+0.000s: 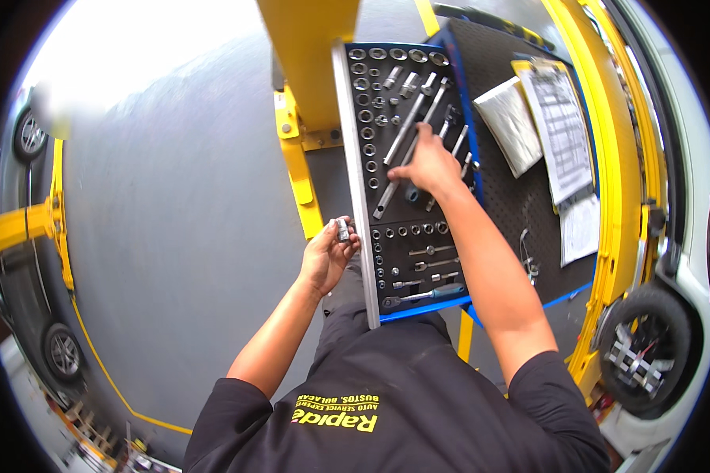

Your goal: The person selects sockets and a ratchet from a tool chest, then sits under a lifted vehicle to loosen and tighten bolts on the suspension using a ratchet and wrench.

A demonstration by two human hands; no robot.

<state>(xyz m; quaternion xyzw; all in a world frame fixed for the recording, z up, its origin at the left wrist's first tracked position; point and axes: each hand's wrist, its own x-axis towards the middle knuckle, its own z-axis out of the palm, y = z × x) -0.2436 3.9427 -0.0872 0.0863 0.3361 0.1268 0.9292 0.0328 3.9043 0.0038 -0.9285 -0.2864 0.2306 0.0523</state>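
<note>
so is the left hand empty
No, the left hand pinches a small metal socket between its fingertips beside the socket tray.

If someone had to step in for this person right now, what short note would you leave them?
Left hand: holds a small metal socket at the near edge of the open tool drawer.
Right hand: rests on the long extension bars in the drawer's middle; whether it grips one is unclear.
Done: one socket is out of the tray.
Left: the ratchet handle lies untouched in the near row, and the other sockets sit in their slots.
</note>
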